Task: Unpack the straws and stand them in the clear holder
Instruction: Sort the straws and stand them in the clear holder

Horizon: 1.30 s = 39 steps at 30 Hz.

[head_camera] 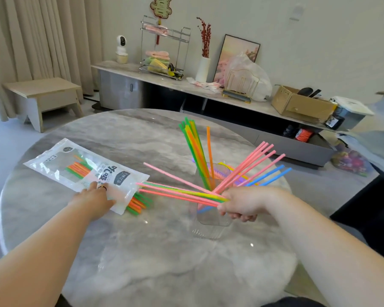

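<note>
Print on the straw packet (87, 171) is showing upside down, too blurred for reading; left hand (95, 199) is pressing it onto the table (142, 251), fingers flat; right hand (242, 203) is gripping a fan of straws (180, 191), partly hiding the clear holder (211, 224).

Two bare forearms; thin dark ring (102, 188) on one finger of left grip (93, 199).

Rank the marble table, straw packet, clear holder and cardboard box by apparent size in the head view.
marble table
straw packet
clear holder and cardboard box: these look alike, and the box stands farther away, so unranked
</note>
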Tool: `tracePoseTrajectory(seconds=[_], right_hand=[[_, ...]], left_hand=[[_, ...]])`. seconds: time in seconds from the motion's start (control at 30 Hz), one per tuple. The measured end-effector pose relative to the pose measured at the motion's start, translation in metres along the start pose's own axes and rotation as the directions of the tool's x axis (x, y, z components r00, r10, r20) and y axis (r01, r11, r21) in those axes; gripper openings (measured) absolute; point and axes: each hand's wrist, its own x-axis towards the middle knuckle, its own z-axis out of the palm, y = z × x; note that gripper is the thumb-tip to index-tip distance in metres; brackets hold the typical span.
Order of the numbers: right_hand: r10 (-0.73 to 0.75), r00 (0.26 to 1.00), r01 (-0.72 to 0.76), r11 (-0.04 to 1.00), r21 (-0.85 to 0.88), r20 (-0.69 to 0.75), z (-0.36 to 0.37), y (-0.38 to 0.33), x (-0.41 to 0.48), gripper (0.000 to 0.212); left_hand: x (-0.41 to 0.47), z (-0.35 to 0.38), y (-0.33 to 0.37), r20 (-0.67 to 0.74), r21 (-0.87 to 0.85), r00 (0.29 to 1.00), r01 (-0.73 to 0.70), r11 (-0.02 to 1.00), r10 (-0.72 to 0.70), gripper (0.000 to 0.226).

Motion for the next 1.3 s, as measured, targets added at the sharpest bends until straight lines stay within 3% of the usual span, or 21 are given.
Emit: tracePoseTrajectory(seconds=[0.13,0.27,0.33,0.4,0.47,0.5,0.57,0.63,0.8,0.87,0.93,1.03,1.13,1.2,1.3], right_hand=[[0.041,0.999,-0.041,0.999,-0.019,-0.028,-0.011,0.015,-0.026,0.025],[0.029,0.996,-0.032,0.999,-0.032,-0.083,-0.023,0.017,-0.048,0.024],[0.024,0.997,-0.027,0.998,-0.049,-0.078,-0.026,0.016,-0.058,0.023],[0.027,0.999,-0.03,0.996,-0.08,-0.039,-0.026,0.014,-0.065,0.021],[0.035,0.999,-0.033,0.99,-0.137,0.017,-0.024,0.01,-0.068,0.017],[0.034,0.999,-0.026,0.986,-0.165,0.043,-0.023,0.008,-0.069,0.014],[0.006,0.997,0.008,0.985,-0.174,0.083,-0.019,0.005,-0.067,0.016],[-0.032,0.993,0.046,0.991,-0.128,0.114,-0.017,0.002,-0.065,0.019],[-0.141,0.979,0.154,0.985,-0.077,0.146,-0.022,0.004,-0.058,0.019],[-0.251,0.966,0.249,0.967,0.046,0.058,-0.029,0.009,-0.054,0.014],[-0.331,0.934,0.353,0.916,0.192,-0.136,-0.036,0.019,-0.051,0.008],[-0.314,0.846,0.507,0.721,0.472,-0.43,-0.037,0.032,-0.042,0.028],[-0.088,0.699,0.671,0.421,0.61,-0.709,-0.017,0.033,-0.026,0.017],[0.102,0.615,0.72,0.33,0.61,-0.782,0.008,0.027,-0.013,0.022],[0.086,0.621,0.74,0.264,0.618,-0.779,0.04,0.007,-0.001,0.028]], left_hand=[[-0.014,-0.014,0.011,-0.076,0.008,0.997,-0.029,1.0,0.029,0.056],[-0.043,-0.045,0.031,-0.382,-0.28,0.924,-0.125,0.952,0.009,0.032],[-0.067,-0.059,0.042,-0.605,-0.393,0.796,-0.307,0.867,0.008,0.025],[-0.095,-0.061,0.052,-0.791,-0.316,0.591,-0.615,0.723,0.156,0.023],[-0.119,-0.059,0.064,-0.789,-0.146,0.456,-0.79,0.596,0.411,0.041],[-0.125,-0.054,0.07,-0.721,-0.099,0.453,-0.817,0.568,0.525,0.052],[-0.127,-0.043,0.08,-0.527,-0.066,0.533,-0.803,0.593,0.662,0.071],[-0.12,-0.034,0.085,-0.376,-0.052,0.629,-0.747,0.663,0.68,0.072],[-0.12,-0.028,0.092,-0.177,-0.123,0.739,-0.672,0.73,0.65,0.024],[-0.122,-0.028,0.093,-0.142,-0.229,0.76,-0.648,0.726,0.634,0.023],[-0.121,-0.029,0.092,-0.111,-0.357,0.785,-0.604,0.713,0.61,0.028],[-0.122,-0.029,0.094,-0.058,-0.59,0.825,-0.483,0.647,0.563,0.027],[-0.126,-0.029,0.102,-0.03,-0.798,0.861,-0.327,0.507,0.508,0.027],[-0.128,-0.025,0.109,-0.052,-0.891,0.898,-0.239,0.385,0.437,0.027],[-0.131,-0.019,0.121,-0.053,-0.954,0.934,-0.152,0.26,0.353,0.023]])
